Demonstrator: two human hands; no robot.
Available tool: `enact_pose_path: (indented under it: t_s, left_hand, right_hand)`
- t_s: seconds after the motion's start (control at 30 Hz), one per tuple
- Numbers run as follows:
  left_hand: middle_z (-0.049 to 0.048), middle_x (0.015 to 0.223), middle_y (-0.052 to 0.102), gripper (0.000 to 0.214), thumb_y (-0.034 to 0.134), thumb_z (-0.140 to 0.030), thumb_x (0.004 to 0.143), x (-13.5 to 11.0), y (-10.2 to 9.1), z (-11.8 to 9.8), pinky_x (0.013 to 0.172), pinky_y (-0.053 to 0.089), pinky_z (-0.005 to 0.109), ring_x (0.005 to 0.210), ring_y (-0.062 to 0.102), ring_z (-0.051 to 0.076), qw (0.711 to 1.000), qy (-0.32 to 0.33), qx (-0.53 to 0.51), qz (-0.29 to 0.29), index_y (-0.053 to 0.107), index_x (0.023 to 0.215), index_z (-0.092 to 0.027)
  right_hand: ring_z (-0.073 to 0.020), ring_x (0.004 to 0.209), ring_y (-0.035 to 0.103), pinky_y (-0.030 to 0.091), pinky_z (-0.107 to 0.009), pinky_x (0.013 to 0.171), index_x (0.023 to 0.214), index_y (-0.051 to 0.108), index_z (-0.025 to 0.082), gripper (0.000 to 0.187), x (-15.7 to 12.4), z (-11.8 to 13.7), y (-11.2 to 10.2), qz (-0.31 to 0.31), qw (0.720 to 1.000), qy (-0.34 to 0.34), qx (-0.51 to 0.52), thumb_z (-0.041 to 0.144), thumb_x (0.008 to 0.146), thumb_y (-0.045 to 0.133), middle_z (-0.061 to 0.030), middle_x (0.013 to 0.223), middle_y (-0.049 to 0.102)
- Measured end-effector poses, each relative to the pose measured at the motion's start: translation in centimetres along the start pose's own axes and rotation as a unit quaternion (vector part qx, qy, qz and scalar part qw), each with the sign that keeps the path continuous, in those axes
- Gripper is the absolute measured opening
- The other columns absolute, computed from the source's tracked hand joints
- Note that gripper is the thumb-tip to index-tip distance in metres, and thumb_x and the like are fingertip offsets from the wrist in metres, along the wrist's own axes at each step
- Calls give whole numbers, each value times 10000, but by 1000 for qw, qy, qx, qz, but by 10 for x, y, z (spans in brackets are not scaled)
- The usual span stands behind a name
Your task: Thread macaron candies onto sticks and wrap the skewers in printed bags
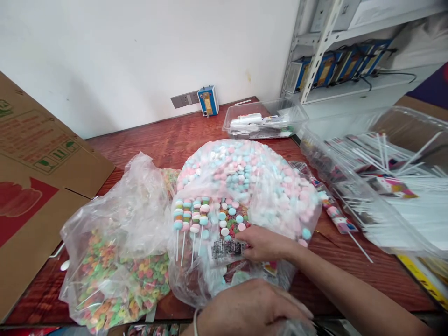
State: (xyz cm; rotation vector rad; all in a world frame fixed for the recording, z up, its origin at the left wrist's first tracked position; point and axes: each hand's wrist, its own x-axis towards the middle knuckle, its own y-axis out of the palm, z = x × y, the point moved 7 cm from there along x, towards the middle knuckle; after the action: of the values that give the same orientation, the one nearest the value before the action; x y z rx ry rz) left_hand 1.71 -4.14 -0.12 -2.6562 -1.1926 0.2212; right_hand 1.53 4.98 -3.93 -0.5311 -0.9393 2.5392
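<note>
My right hand [264, 243] reaches in from the right, thumb and fingers closed on the edge of a clear wrapper with black print [226, 249]. Under it lies a big clear bag of pink, blue and white marshmallows [241, 161]. To its left, several marshmallow skewers [195, 217] on white sticks lie side by side on the bag, with gummy pieces between the marshmallows. My left hand [254, 305], a band at its wrist, is low in front, fingers curled over crumpled clear plastic [296, 328]. Its fingertips are partly hidden.
At left are a bag of colourful gummy rings [105, 284] and a cardboard box [45, 168]. A wrapped skewer [338, 217] lies right of the marshmallows. Clear bins [350, 186] with white sticks stand at right; a clear tray [266, 123] and a blue device [208, 101] are behind.
</note>
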Motion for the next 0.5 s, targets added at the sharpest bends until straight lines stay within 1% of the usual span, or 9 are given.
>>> enact_pose_path:
  t_s: [0.03, 0.07, 0.1, 0.17, 0.2, 0.23, 0.33, 0.4, 0.5]
  left_hand:
    - [4, 1108, 745, 401, 570, -83, 824, -6, -1, -6, 873, 513, 235, 999, 700, 181, 999, 0, -19, 33, 728, 1123, -298]
    - [30, 1105, 743, 372, 527, -105, 867, -11, -8, -7, 881, 502, 247, 1004, 692, 180, 999, -14, -21, 22, 716, 1144, -265]
    - [44, 1073, 745, 337, 505, -125, 893, -16, -17, -5, 883, 491, 257, 991, 684, 179, 999, -33, -7, -16, 716, 1129, -240]
    - [46, 1013, 735, 270, 497, -155, 914, -25, -37, 8, 873, 471, 269, 956, 663, 174, 987, -80, 55, -130, 721, 1051, -219]
    - [46, 998, 722, 252, 495, -156, 915, -30, -42, 15, 860, 463, 273, 940, 649, 173, 977, -97, 93, -166, 716, 1023, -212]
    - [48, 995, 707, 244, 489, -152, 915, -33, -44, 24, 844, 456, 276, 930, 636, 173, 969, -112, 127, -182, 708, 1008, -208]
    - [45, 955, 671, 223, 487, -153, 911, -40, -41, 49, 795, 446, 276, 892, 607, 174, 955, -150, 189, -172, 691, 987, -203]
    - [46, 960, 664, 207, 504, -163, 906, -42, -37, 58, 812, 442, 282, 913, 598, 181, 952, -162, 208, -153, 684, 998, -204]
    - [48, 963, 664, 193, 523, -171, 899, -42, -33, 58, 833, 434, 289, 939, 592, 193, 949, -168, 230, -132, 681, 1004, -206]
  right_hand:
    - [-185, 718, 608, 403, -244, 624, 792, 651, 171, 144, 3, -4, 4, -9, 1000, 10, -12, 86, 687, 601, -23, 759, 674]
    - [-203, 748, 617, 403, -258, 637, 843, 653, 167, 170, 3, -8, 7, -22, 999, 21, -15, 95, 698, 601, -46, 802, 685]
    - [-221, 781, 627, 408, -270, 651, 908, 650, 163, 207, 0, -10, 9, -31, 999, 31, -20, 107, 717, 595, -67, 848, 692]
    - [-251, 864, 640, 429, -299, 701, 1065, 625, 153, 316, -9, -12, 9, -50, 997, 49, -26, 121, 754, 577, -104, 952, 697]
    - [-265, 929, 639, 442, -318, 746, 1149, 599, 148, 384, -15, -12, 8, -64, 996, 54, -25, 124, 767, 572, -121, 1025, 693]
    - [-275, 1005, 627, 448, -337, 802, 1229, 564, 146, 452, -22, -11, 6, -84, 995, 55, -21, 130, 778, 572, -137, 1110, 678]
    - [-280, 1168, 567, 431, -372, 941, 1358, 489, 143, 554, -42, -12, -2, -161, 985, 61, -3, 137, 809, 564, -156, 1289, 607]
    - [-277, 1175, 561, 431, -384, 966, 1356, 500, 132, 538, -52, -17, -2, -196, 977, 79, 3, 132, 821, 555, -156, 1287, 604]
    - [-269, 1139, 576, 449, -390, 957, 1322, 537, 126, 484, -57, -24, 6, -222, 971, 90, -1, 123, 838, 551, -145, 1232, 633]
